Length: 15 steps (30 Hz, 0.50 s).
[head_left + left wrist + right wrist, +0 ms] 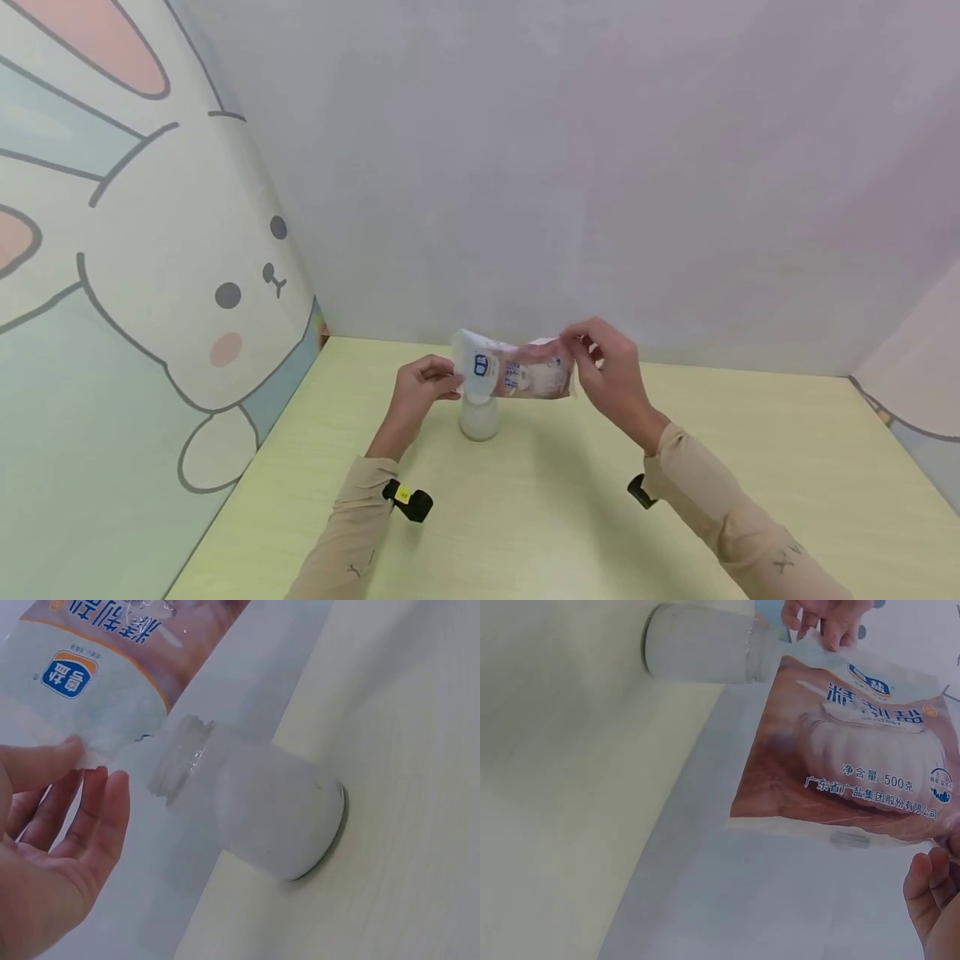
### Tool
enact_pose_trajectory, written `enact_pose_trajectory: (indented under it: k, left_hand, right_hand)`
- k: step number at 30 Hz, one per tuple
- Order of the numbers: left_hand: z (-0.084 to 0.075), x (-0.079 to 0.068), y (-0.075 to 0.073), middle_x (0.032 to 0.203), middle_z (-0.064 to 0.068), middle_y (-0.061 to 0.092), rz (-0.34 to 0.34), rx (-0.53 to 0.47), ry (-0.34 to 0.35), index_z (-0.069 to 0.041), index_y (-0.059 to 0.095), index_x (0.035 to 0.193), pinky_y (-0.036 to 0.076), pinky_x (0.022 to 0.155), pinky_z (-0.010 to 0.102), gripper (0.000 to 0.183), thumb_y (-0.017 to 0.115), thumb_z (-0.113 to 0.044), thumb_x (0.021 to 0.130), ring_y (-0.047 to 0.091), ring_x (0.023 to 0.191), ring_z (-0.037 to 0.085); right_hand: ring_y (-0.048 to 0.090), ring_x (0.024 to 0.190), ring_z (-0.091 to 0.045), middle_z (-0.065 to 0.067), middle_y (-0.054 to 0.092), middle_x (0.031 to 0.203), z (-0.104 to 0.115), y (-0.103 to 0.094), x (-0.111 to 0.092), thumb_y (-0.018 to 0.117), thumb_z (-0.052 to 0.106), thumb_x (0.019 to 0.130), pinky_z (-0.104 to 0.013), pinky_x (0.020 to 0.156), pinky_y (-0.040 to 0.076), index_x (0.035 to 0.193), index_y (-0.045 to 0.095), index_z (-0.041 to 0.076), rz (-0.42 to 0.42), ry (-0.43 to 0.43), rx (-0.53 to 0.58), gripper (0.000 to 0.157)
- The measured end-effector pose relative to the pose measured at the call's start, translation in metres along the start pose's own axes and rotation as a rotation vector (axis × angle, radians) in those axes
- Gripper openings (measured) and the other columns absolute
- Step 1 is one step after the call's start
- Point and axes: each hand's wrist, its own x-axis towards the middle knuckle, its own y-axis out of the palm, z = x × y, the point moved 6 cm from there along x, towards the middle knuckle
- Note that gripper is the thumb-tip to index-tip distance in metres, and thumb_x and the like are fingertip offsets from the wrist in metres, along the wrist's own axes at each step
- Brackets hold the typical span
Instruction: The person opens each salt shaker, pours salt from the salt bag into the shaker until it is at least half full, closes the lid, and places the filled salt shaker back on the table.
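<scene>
A salt bag point(517, 375), brown and white with blue lettering, is stretched level between the two hands. My left hand point(423, 390) pinches its white end between thumb and fingers. At the opposite end, my right hand point(613, 379) grips the bag's edge. A clear glass jar point(479, 422) with white contents stands upright on the table, its lidless mouth beneath the white end of the bag. In the left wrist view, the bag's corner reaches right to the rim of the jar point(262, 802). The print on the bag point(855, 757) reads 500 g in the right wrist view.
The pale yellow table point(525, 525) runs back to a grey-lilac wall point(525, 167). A side wall with a painted rabbit point(195, 275) borders the table on the left, and another painted wall point(922, 358) on the right.
</scene>
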Motion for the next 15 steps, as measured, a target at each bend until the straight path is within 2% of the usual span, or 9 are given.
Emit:
enact_pose_trajectory:
  k: [8, 15]
  left_hand:
    - [-0.008, 0.001, 0.009, 0.084, 0.012, 0.065, 0.014, 0.002, 0.057, 0.005, 0.063, 0.091, 0.058, 0.068, 0.035, 0.013, 0.071, 0.001, 0.082, 0.064, 0.077, 0.020]
    - [-0.022, 0.002, 0.023, 0.085, 0.014, 0.065, 0.045, -0.001, 0.106, 0.009, 0.062, 0.094, 0.058, 0.066, 0.033, 0.017, 0.071, 0.000, 0.082, 0.064, 0.075, 0.019]
  right_hand:
    - [0.051, 0.065, -0.011, -0.003, 0.063, 0.079, -0.010, -0.012, -0.016, 0.062, -0.012, 0.084, -0.018, 0.050, 0.042, 0.090, 0.067, 0.006, -0.016, 0.023, -0.032, 0.019]
    - [0.053, 0.067, -0.010, -0.002, 0.063, 0.079, -0.021, -0.024, -0.034, 0.061, -0.014, 0.082, -0.015, 0.049, 0.043, 0.091, 0.067, 0.004, 0.007, 0.058, -0.075, 0.021]
